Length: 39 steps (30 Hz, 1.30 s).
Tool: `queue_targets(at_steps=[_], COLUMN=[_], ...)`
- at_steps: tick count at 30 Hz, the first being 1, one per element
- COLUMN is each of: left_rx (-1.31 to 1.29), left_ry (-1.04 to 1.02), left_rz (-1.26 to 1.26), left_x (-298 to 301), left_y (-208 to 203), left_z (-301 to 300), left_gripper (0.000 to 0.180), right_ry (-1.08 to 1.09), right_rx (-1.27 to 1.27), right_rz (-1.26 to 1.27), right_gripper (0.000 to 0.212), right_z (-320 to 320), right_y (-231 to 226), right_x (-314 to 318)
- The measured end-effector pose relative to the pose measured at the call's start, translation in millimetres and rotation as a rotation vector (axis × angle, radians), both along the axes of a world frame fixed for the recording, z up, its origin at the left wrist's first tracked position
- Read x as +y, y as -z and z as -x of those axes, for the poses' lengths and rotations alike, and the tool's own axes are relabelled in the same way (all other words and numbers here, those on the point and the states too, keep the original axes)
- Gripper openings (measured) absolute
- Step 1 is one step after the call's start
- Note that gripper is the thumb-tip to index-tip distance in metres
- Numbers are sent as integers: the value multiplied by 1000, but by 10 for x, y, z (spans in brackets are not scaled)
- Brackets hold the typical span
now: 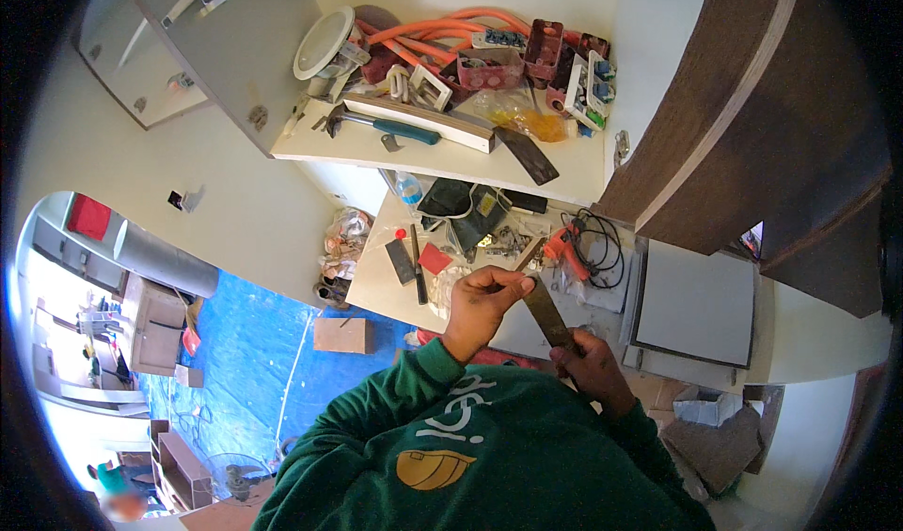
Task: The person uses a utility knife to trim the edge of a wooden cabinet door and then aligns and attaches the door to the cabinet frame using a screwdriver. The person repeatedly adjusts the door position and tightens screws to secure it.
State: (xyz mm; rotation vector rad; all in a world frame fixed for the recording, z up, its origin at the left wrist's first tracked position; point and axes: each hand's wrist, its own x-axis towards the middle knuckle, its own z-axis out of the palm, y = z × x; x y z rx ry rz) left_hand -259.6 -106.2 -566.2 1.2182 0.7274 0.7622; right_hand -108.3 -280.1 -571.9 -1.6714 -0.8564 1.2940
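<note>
Both my hands are in front of my chest, at the near side of the work table (381, 249). Between them runs a flat, dark brown strip (546, 313), slanting down to the right; I cannot make out its material. Thumb and fingers of my left hand (482, 307) pinch its upper end. My right hand (594, 366) is closed around its lower end, which is partly hidden in the fingers. Just beyond, on the table, lie an orange power tool (566, 249) with a coiled black cord (607, 249), a red square piece (434, 258) and a dark flat block (400, 262).
Above the table, an open cabinet shelf (376, 159) holds a claw hammer (390, 128), an orange hose (451, 25) and red boxes (489, 68). A pale panel (696, 301) stands right. Blue sheeting (245, 343) covers the floor left; a person (118, 489) is at lower left.
</note>
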Motion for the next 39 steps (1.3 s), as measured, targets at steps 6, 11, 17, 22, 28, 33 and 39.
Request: queue_targets(at_steps=[6, 11, 17, 22, 28, 33, 39], left_rx=[-34, -37, 54, 292, 506, 461, 388], left_ry=[44, 106, -113, -415, -184, -245, -311], left_rz=[21, -23, -291, -1282, -1477, -1539, -1655], left_x=[66, 101, 859, 2124, 2768, 2948, 3145], left_y=[83, 86, 161, -358, -457, -383, -481], left_z=[39, 113, 354, 691, 867, 937, 1096], left_gripper=[12, 10, 8, 20, 16, 14, 9], right_ry=[11, 26, 85, 69, 41, 50, 33], right_rx=[-4, 6, -59, -94, -420, -567, -585], right_rz=[-9, -24, -76, -115, -216, -235, -346], right_gripper=[30, 28, 39, 40, 42, 42, 50], right_z=[30, -14, -120, -83, -82, 145, 385], right_y=[-66, 44, 63, -324, -747, -1143, -1009], right_x=[8, -5, 24, 246, 807, 1259, 1599])
